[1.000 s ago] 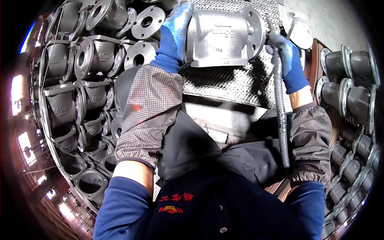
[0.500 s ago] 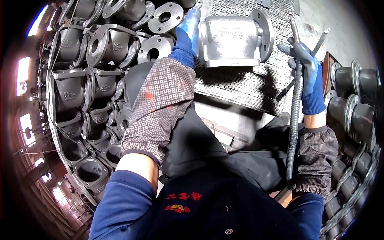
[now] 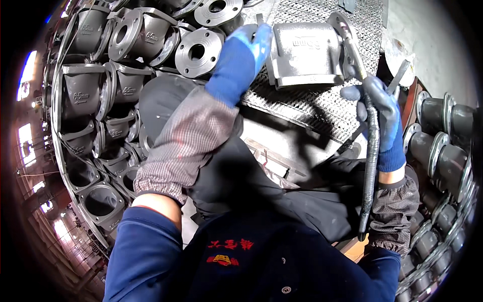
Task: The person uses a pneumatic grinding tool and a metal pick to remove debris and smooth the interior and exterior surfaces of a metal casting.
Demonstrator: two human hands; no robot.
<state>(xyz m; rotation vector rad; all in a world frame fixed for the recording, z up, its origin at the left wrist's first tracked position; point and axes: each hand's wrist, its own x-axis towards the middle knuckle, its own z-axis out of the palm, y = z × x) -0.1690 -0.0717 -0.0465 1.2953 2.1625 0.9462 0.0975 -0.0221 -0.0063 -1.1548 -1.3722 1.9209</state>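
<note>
A silver-grey cast valve body (image 3: pixel 308 53) with end flanges lies on the patterned metal work surface (image 3: pixel 312 108). My left hand (image 3: pixel 239 63), in a blue glove, is just left of it. Its fingers are bent together, and the end of a narrow dark piece (image 3: pixel 259 19) shows at their tips; what it belongs to is hidden. My gloved right hand (image 3: pixel 380 103) is closed around a long metal bar (image 3: pixel 371 151), ribbed along its lower part. The bar's upper end overlaps the right flange (image 3: pixel 347 43). A flat metal strip (image 3: pixel 399 76) also sticks out of that hand.
Many grey flanged castings (image 3: pixel 83 93) are stacked in rows at the left. More flanged castings (image 3: pixel 448 151) stand packed along the right. My legs (image 3: pixel 241 176) are below the work surface. A pale round object (image 3: pixel 400 55) sits beyond my right hand.
My left hand has come off the valve body's left end and shifted toward me. The bar in my right hand has tilted left, its upper end now over the right flange. The whole view has shifted slightly.
</note>
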